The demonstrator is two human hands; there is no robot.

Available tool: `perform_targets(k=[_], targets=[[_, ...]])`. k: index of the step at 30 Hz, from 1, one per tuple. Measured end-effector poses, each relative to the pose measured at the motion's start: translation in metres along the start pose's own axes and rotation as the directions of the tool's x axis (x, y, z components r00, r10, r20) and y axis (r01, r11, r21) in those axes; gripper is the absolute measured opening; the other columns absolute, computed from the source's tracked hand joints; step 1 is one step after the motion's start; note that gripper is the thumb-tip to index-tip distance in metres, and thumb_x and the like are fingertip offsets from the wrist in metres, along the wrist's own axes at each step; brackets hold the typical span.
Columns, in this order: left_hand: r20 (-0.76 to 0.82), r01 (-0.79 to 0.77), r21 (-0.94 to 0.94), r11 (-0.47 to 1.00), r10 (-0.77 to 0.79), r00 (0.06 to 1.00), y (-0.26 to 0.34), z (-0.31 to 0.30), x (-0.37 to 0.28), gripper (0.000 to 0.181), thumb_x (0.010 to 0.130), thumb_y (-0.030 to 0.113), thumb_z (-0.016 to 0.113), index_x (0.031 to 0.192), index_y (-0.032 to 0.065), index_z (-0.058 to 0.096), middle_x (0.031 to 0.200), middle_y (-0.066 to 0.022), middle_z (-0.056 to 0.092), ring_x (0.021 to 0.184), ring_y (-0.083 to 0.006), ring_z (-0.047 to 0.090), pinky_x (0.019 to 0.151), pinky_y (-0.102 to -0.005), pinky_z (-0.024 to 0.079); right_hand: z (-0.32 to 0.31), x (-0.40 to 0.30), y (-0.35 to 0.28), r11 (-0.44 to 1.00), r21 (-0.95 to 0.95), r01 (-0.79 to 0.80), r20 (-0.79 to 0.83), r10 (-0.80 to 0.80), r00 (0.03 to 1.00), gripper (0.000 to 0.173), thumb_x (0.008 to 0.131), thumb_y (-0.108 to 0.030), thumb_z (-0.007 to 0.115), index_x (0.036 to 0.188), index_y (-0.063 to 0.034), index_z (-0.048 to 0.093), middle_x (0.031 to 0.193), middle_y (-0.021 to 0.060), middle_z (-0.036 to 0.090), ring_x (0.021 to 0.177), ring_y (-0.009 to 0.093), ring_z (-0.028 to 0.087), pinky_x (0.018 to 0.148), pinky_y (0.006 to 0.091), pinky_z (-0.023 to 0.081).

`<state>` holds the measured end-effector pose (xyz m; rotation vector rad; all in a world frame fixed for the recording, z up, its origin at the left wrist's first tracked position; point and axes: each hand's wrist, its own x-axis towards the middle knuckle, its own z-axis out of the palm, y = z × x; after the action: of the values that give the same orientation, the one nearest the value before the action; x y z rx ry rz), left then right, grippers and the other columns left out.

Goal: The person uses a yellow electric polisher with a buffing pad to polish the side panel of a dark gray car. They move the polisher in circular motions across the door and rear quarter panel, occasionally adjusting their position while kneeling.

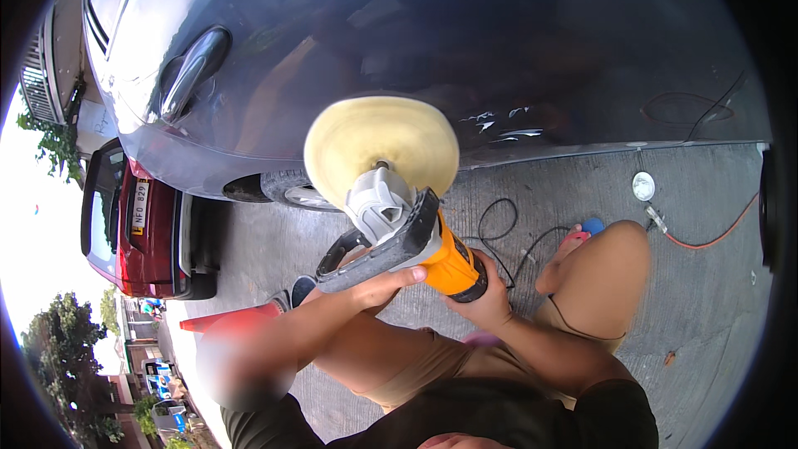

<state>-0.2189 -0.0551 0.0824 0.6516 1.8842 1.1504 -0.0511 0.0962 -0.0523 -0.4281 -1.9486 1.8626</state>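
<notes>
A rotary polisher with an orange body (450, 262), grey gear head (379, 202) and black D-shaped handle (389, 255) is held in both hands. My left hand (388, 287) grips it by the handle, which partly hides the fingers. Around the black rear end of the body my right hand (486, 299) is wrapped. The round pale-yellow polishing pad (386, 137) looks blurred and is tilted at the dark blue car panel (499, 43); whether it touches the paint I cannot tell. Whitish smears or reflections (508, 126) show on the panel right of the pad.
A car door handle (198, 72) is at upper left, a wheel (299, 190) behind the pad. A black cord (499, 237) loops over the concrete, with an orange cord (704, 244) and plug (656, 218) at right. A red traffic cone (234, 318) and red car (149, 231) are at left.
</notes>
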Motion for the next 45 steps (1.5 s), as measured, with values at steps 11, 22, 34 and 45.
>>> perform_targets(k=[11, 22, 34, 45], targets=[[-0.293, -0.350, -0.233, 0.907, 0.278, 0.915, 0.034, -0.010, -0.011, 0.081, 0.082, 0.042, 0.084, 0.143, 0.0003, 0.050, 0.135, -0.0127, 0.061, 0.128, -0.0254, 0.058, 0.109, -0.0435, 0.046, 0.017, 0.048, -0.045, 0.984, 0.163, 0.068, 0.064, -0.079, 0.995, 0.098, 0.066, -0.024, 0.099, 0.145, -0.0044, 0.045, 0.120, 0.0175, 0.072, 0.110, 0.030, 0.074, 0.095, 0.0398, 0.058], [-0.094, -0.381, -0.020, 0.924, 0.377, 0.921, 0.115, 0.118, 0.080, 0.093, 0.070, 0.035, 0.095, 0.138, -0.0005, 0.043, 0.125, -0.0138, 0.064, 0.115, -0.0274, 0.063, 0.098, -0.0427, 0.051, -0.026, 0.012, -0.008, 0.950, 0.224, 0.220, -0.390, -0.119, 0.913, 0.085, 0.066, -0.013, 0.096, 0.136, -0.0003, 0.049, 0.122, 0.0118, 0.065, 0.111, 0.023, 0.065, 0.096, 0.0396, 0.052], [0.001, -0.442, -0.174, 0.880, 0.449, 0.894, 0.122, 0.123, 0.095, 0.082, 0.069, 0.019, 0.097, 0.134, -0.0004, 0.051, 0.123, -0.0102, 0.068, 0.114, -0.0193, 0.064, 0.100, -0.0381, 0.053, -0.041, 0.016, -0.025, 0.960, 0.208, 0.189, -0.347, -0.108, 0.932, 0.067, 0.070, -0.010, 0.092, 0.125, -0.0006, 0.057, 0.118, 0.0112, 0.067, 0.108, 0.022, 0.066, 0.096, 0.0392, 0.052], [-0.282, -0.574, -0.371, 0.730, 0.501, 0.818, 0.069, 0.038, 0.034, 0.093, 0.082, 0.060, 0.079, 0.146, 0.0000, 0.048, 0.132, -0.0185, 0.061, 0.119, -0.0328, 0.063, 0.104, -0.0472, 0.052, -0.004, 0.040, -0.075, 0.992, 0.099, 0.082, -0.047, -0.078, 0.996, 0.095, 0.065, -0.021, 0.099, 0.143, -0.0028, 0.047, 0.120, 0.0195, 0.072, 0.110, 0.030, 0.073, 0.093, 0.0393, 0.058]])
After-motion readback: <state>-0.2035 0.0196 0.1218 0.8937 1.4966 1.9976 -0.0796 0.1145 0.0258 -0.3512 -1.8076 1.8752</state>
